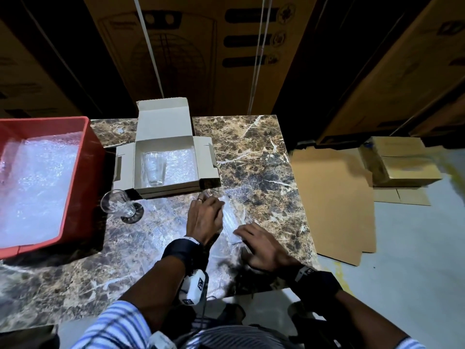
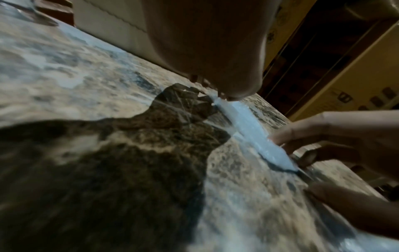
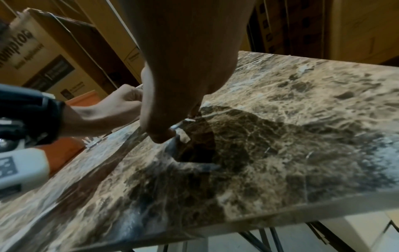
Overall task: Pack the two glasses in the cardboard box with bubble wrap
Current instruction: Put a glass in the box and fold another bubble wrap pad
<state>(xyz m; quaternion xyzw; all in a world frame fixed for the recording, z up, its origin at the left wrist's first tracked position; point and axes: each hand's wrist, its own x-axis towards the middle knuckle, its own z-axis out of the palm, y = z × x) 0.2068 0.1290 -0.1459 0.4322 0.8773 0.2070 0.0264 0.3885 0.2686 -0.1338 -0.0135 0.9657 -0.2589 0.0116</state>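
Note:
An open cardboard box (image 1: 163, 122) stands at the table's far side, lined with bubble wrap. One clear glass (image 1: 154, 168) lies inside it on the left. The second glass (image 1: 117, 204) is on the table just left of the box's front corner. A clear bubble wrap sheet (image 1: 156, 222) lies spread on the marble table in front of the box, with a raised fold (image 2: 248, 129) running between my hands. My left hand (image 1: 216, 201) pinches the fold's far end (image 2: 220, 100). My right hand (image 1: 239, 234) pinches its near end, thumb below and fingers on top (image 3: 179, 131).
A red crate (image 1: 85, 172) holding more bubble wrap sits at the left edge of the table (image 1: 251, 152). The table's right edge is close to my right hand. Flat cardboard (image 1: 332, 202) and small boxes (image 1: 400, 162) lie on the floor to the right. Large cartons (image 1: 201, 46) stand behind.

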